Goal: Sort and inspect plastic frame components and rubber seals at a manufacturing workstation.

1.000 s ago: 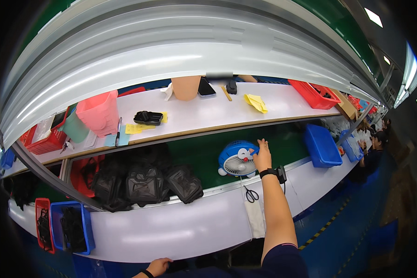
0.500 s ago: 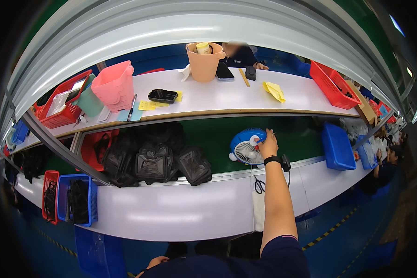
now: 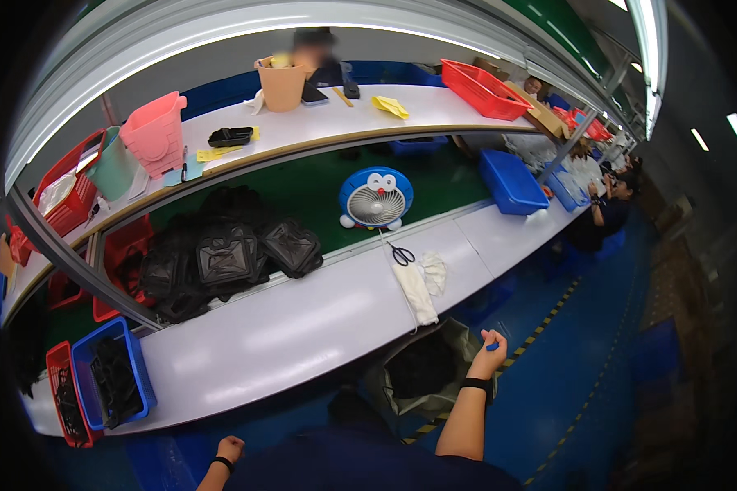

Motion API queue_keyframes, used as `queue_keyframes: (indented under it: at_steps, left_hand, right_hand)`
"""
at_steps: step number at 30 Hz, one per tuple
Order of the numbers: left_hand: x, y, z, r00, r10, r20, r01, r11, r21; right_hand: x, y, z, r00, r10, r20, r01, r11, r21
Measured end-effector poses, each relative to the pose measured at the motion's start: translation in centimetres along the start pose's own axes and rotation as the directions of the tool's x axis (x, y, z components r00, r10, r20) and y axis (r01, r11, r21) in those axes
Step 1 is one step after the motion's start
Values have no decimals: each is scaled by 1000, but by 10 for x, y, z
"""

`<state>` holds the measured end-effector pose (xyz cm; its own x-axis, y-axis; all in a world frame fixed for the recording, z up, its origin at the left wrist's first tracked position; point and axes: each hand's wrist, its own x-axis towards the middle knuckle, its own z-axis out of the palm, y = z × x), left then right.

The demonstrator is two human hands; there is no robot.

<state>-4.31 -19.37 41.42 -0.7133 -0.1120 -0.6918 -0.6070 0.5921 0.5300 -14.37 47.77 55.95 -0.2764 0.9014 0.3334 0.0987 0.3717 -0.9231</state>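
Observation:
My right hand [image 3: 488,357] is closed beside an open sack [image 3: 434,404] of dark material, below the bench's front edge. A small blue piece [image 3: 492,346] shows between its fingers; its kind is not clear. My left hand [image 3: 230,448] hangs low in front of the bench, fingers curled into a fist, with nothing visible in it. A blue and white cartoon-faced fan [image 3: 377,199] stands upright on the bench, apart from both hands. Nearer me lie black-handled scissors [image 3: 402,255], a white cloth strip [image 3: 416,293] and a crumpled white cloth [image 3: 434,273].
Black moulded cases [image 3: 227,255] are heaped at the bench's left. A blue basket [image 3: 148,393] and a red basket [image 3: 60,352] hold black parts. A blue bin [image 3: 512,184] stands to the right. Buckets and a red basket [image 3: 485,92] line the upper shelf; a person sits behind it.
My right hand has left the fan and come down beside the sack. The fan now faces me more squarely. My left hand shows more fully at lower left. The view has shifted right.

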Motion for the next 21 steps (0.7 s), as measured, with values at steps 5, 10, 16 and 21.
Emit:
queue_keyframes:
  at_steps: [5, 10, 16, 21]
  left_hand:
    - [37, -112, -56, 984, -82, -160, 63, 990, -124]
    - [61, -156, -91, 887, -458, -64, 245, 581, -776]
    - [30, -54, -109, 1000, -18, 19, 15, -170, -985]
    - [-15, 109, -102, 879, 477, 23, 165, -259, -952]
  right_hand:
    - [-79, -39, -99, 985, 137, -107, -129, 989, 77]
    - [-126, -80, -162, 993, 50, -103, -42, 997, 70]
    - [-216, -118, -110, 895, 89, 438, -175, 971, 162]
    - [-319, -191, -54, 542, -122, 832, -105, 972, 211]
